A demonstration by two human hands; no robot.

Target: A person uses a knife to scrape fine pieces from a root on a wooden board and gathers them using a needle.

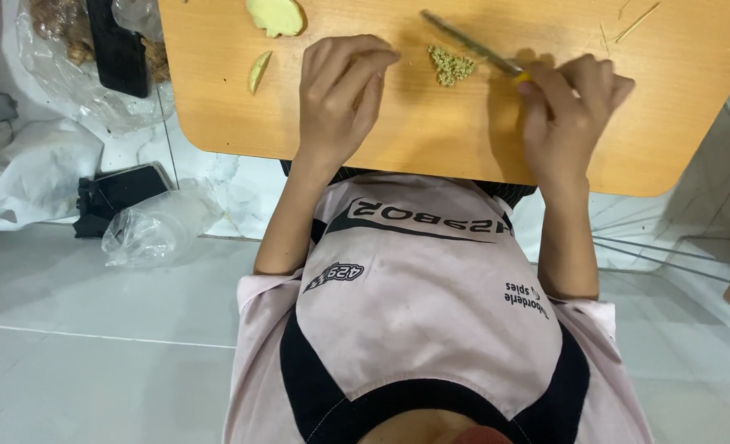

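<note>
Right hand is closed around the yellow handle of a slim-bladed knife, wrist bent, blade angling away up and across toward the other hand. Its edge sits at the small heap of finely chopped pale ginger, just beside the right fingers on the rounded light wooden cutting board. Left hand rests palm down, holding nothing, fingers curled loosely toward the heap. Beyond its knuckles lies a peeled ginger chunk; a thin ginger slice lies just outside it
</note>
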